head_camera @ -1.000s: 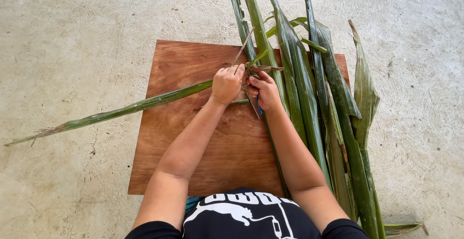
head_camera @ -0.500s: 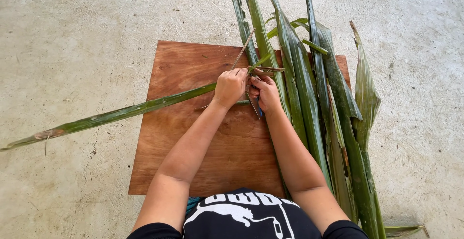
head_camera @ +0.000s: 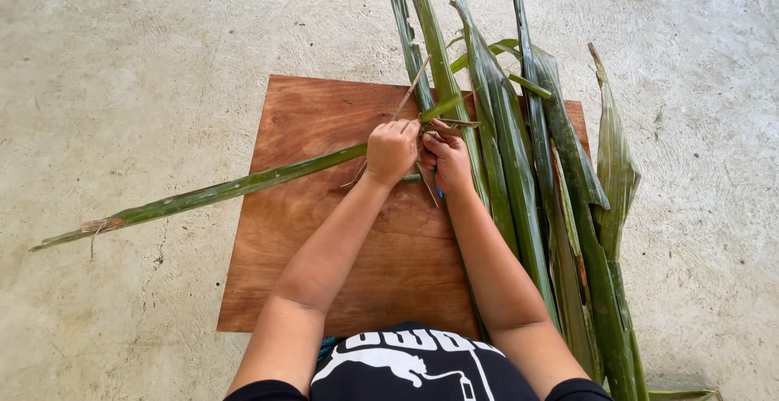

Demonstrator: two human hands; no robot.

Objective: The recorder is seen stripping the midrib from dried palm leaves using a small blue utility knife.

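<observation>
Green leaf: I see one long, narrow leaf (head_camera: 219,192), flat and strap-shaped, lying slantwise across the board and out over the floor to the left; its far tip is dry, brown and frayed.
Leaf's near end: it runs up to my two hands at the middle of the board's upper half, where a short green strip (head_camera: 442,109) sticks out above the knuckles.
Left hand: my left hand (head_camera: 392,151) is curled into a loose fist, fingers folded tight over the leaf where it meets the right hand.
Right hand: my right hand (head_camera: 447,157) is closed too, fingertips pinching the same leaf end; a sliver of something blue shows under it, too small for me to tell what it is.
Thin fibres: pale, wiry strands (head_camera: 410,92) poke out from the grip, one up and away, others down to the board.
Board: a square plywood sheet (head_camera: 324,230), reddish brown, smooth with faint grain, lies flat on the floor.
Leaf pile: a bundle of long blades (head_camera: 519,149), glossy, ribbed and partly folded, lies lengthwise along the board's right edge, just beside my right hand.
Floor: grey concrete (head_camera: 122,60), rough and mottled.
</observation>
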